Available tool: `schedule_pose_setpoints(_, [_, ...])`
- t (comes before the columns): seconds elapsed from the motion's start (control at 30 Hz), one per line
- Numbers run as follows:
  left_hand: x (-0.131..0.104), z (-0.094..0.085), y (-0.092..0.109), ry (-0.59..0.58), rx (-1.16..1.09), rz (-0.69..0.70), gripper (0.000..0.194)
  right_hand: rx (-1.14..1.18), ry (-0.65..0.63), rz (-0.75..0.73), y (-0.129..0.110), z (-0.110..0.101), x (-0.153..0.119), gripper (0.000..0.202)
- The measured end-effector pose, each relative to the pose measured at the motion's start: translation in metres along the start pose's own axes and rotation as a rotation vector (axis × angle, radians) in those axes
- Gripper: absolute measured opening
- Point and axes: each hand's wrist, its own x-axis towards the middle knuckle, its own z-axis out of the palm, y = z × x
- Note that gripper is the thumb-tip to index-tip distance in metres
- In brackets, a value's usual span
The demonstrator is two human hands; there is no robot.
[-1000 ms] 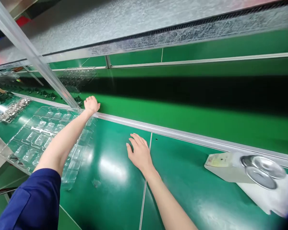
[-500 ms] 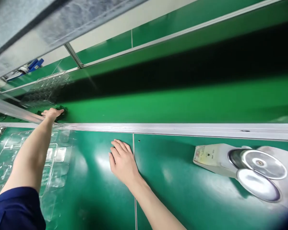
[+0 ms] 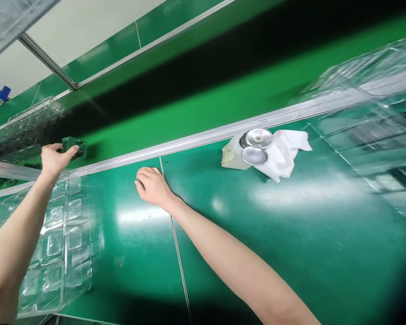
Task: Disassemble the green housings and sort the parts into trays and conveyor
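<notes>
At the far left, my left hand [image 3: 54,159] reaches over the metal rail and grips a small dark, boxy part [image 3: 73,147] between thumb and fingers. The part looks black and green, and its exact kind cannot be made out. Below that arm lies a clear plastic tray [image 3: 65,234] with moulded pockets. My right hand [image 3: 152,184] rests on the green tabletop [image 3: 128,253] near the rail, left of the seam. Its fingers are loosely bent, the thumb is apart from them, and nothing shows in its grasp.
A pale metal rail [image 3: 196,138] separates the tabletop from the bright green belt-like strip [image 3: 176,119]. Two round metal dishes [image 3: 255,154] stand beside crumpled white paper [image 3: 287,153]. Clear trays [image 3: 385,104] blur at the right; more stacked trays [image 3: 34,122] sit beyond the left hand.
My left hand now holds the dark part up from the strip, where it was reaching before. The right hand's fingers are more bent. The view has swung right, showing the right-side trays.
</notes>
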Motion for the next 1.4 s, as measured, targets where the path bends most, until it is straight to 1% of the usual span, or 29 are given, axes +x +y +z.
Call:
schedule_pose_setpoints(0.03, [-0.021, -0.009, 0.01, 0.007, -0.013, 0.054, 0.063, 0.026, 0.01, 0.02, 0.0, -0.002, 0.003, 0.017])
schedule_pose_setpoints(0.1, [-0.075, -0.028, 0.027, 0.012, -0.033, 0.184, 0.061, 0.087, 0.03, 0.064, -0.002, -0.009, 0.006, 0.02])
schedule_pose_setpoints(0.13, [-0.106, -0.036, 0.035, 0.014, -0.05, 0.312, 0.058, 0.116, 0.041, 0.088, -0.003, -0.014, 0.004, 0.021])
schedule_pose_setpoints(0.17, [-0.139, -0.042, 0.042, 0.022, -0.061, 0.422, 0.052, 0.143, 0.053, 0.116, -0.006, -0.021, -0.001, 0.023])
schedule_pose_setpoints(0.23, [-0.204, -0.048, 0.053, 0.008, -0.062, 0.559, 0.04, 0.181, 0.075, 0.17, -0.012, -0.038, -0.026, 0.025])
schedule_pose_setpoints(0.27, [-0.233, -0.047, 0.057, 0.001, -0.067, 0.587, 0.036, 0.193, 0.084, 0.194, -0.017, -0.048, -0.045, 0.025])
schedule_pose_setpoints(0.33, [-0.282, -0.039, 0.067, -0.034, -0.102, 0.577, 0.033, 0.199, 0.096, 0.226, -0.03, -0.064, -0.095, 0.024])
schedule_pose_setpoints(0.37, [-0.3, -0.034, 0.074, -0.056, -0.118, 0.545, 0.033, 0.187, 0.097, 0.24, -0.038, -0.07, -0.121, 0.028])
schedule_pose_setpoints(0.4, [-0.314, -0.028, 0.081, -0.073, -0.122, 0.501, 0.034, 0.159, 0.095, 0.251, -0.046, -0.074, -0.147, 0.036])
schedule_pose_setpoints(0.47, [-0.335, -0.018, 0.102, -0.088, -0.1, 0.394, 0.039, 0.045, 0.082, 0.254, -0.062, -0.075, -0.19, 0.062])
schedule_pose_setpoints(0.5, [-0.342, -0.016, 0.113, -0.091, -0.085, 0.35, 0.042, -0.012, 0.085, 0.254, -0.068, -0.072, -0.206, 0.073])
schedule_pose_setpoints(0.57, [-0.353, -0.017, 0.136, -0.128, -0.079, 0.317, 0.049, -0.101, 0.134, 0.252, -0.076, -0.066, -0.224, 0.083])
schedule_pose_setpoints(0.63, [-0.361, -0.026, 0.152, -0.225, -0.125, 0.368, 0.055, -0.153, 0.227, 0.241, -0.077, -0.063, -0.228, 0.082])
schedule_pose_setpoints(0.67, [-0.364, -0.033, 0.155, -0.29, -0.158, 0.407, 0.06, -0.168, 0.272, 0.226, -0.074, -0.063, -0.228, 0.081])
schedule_pose_setpoints(0.7, [-0.365, -0.04, 0.154, -0.356, -0.195, 0.437, 0.065, -0.178, 0.306, 0.208, -0.071, -0.066, -0.227, 0.08])
schedule_pose_setpoints(0.77, [-0.362, -0.049, 0.144, -0.457, -0.291, 0.458, 0.075, -0.175, 0.331, 0.187, -0.063, -0.075, -0.225, 0.078])
schedule_pose_setpoints(0.83, [-0.352, -0.05, 0.126, -0.475, -0.433, 0.432, 0.08, -0.159, 0.318, 0.191, -0.054, -0.086, -0.227, 0.074])
schedule_pose_setpoints(0.87, [-0.346, -0.046, 0.118, -0.465, -0.52, 0.413, 0.08, -0.149, 0.307, 0.199, -0.051, -0.091, -0.228, 0.073])
schedule_pose_setpoints(0.93, [-0.334, -0.031, 0.104, -0.459, -0.729, 0.372, 0.074, -0.136, 0.286, 0.196, -0.045, -0.096, -0.232, 0.071])
schedule_pose_setpoints(0.97, [-0.329, -0.022, 0.1, -0.476, -0.845, 0.349, 0.07, -0.135, 0.28, 0.182, -0.042, -0.096, -0.234, 0.072])
schedule_pose_setpoints(1.03, [-0.324, -0.003, 0.097, -0.533, -1.064, 0.302, 0.062, -0.144, 0.282, 0.144, -0.038, -0.095, -0.235, 0.075])
schedule_pose_setpoints(1.1, [-0.323, 0.012, 0.102, -0.574, -1.231, 0.273, 0.057, -0.158, 0.287, 0.107, -0.036, -0.092, -0.234, 0.079])
schedule_pose_setpoints(1.17, [-0.324, 0.022, 0.112, -0.587, -1.324, 0.271, 0.051, -0.166, 0.285, 0.089, -0.035, -0.09, -0.233, 0.081])
schedule_pose_setpoints(1.23, [-0.326, 0.027, 0.122, -0.554, -1.384, 0.283, 0.036, -0.167, 0.284, 0.08, -0.035, -0.09, -0.231, 0.081])
schedule_pose_setpoints(1.3, [-0.328, 0.03, 0.129, -0.495, -1.413, 0.29, 0.023, -0.17, 0.287, 0.074, -0.036, -0.091, -0.231, 0.082])
schedule_pose_setpoints(1.4, [-0.331, 0.033, 0.134, -0.445, -1.426, 0.29, 0.019, -0.182, 0.285, 0.07, -0.036, -0.092, -0.231, 0.082])
